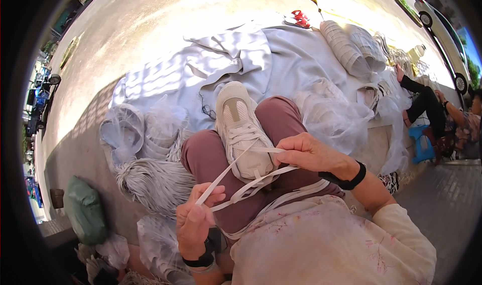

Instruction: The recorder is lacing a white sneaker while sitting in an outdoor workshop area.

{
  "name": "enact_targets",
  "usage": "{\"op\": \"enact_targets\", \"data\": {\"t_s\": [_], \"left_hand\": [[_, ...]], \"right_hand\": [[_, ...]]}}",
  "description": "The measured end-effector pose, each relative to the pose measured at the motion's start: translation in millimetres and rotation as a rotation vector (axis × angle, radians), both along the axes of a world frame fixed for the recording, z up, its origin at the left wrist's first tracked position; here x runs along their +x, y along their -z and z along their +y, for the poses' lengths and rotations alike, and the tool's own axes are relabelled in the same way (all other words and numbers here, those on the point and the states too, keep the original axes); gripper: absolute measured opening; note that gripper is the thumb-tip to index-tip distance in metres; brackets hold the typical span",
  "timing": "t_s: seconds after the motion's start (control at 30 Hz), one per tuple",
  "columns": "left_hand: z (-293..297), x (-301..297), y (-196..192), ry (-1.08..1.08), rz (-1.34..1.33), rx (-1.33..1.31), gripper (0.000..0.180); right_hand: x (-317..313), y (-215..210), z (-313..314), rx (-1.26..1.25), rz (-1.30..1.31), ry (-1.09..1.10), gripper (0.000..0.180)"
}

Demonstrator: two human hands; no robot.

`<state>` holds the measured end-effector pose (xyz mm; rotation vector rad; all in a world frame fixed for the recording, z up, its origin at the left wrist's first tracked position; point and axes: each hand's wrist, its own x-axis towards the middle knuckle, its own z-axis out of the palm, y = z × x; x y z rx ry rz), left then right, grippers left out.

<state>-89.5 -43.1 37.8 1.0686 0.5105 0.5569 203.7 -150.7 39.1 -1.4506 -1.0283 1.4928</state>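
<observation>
Both hands pinch a white strap [251, 184] stretched across the lap: left hand [193, 219] with fingers closed on its lower end, right hand [306, 154] gripping beside a beige shoe [243, 129].

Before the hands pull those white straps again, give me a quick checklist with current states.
1. Left hand grips straps: ok, fingers closed on them.
2. Right hand pinches straps: ok.
3. Straps taut between the hands: ok, they run straight.
4. Straps free of tangles: cannot tell, they overlap near the shoe.
5. Shoe steady on the raised knee: ok, it rests there.
6. Loose strap end below the lap: cannot tell, it runs out of sight.
</observation>
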Motion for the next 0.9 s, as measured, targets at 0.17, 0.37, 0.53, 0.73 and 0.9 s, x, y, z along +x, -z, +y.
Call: {"op": "enact_targets", "data": {"t_s": [0.17,0.37,0.53,0.73,0.9], "left_hand": [[42,-71,25,-0.301,-0.372,-0.282,0.046],[83,-173,16,-0.51,-0.592,-0.235,0.036],[109,-302,6,-0.67,-0.616,-0.088,0.028],[116,-327,-12,-1.408,-0.483,0.051,0.018],[103,-228,-21,-0.404,-0.462,0.157,0.028]], "right_hand": [[27,23,-12,0.077,0.335,0.311,0.026],[51,54,-18,-0.153,0.597,0.569,0.021],[73,80,-33,-0.163,0.729,0.716,0.017],[96,79,-27,-0.143,0.796,0.903,0.013],[118,88,-31,-0.085,0.289,1.014,0.011]]}}
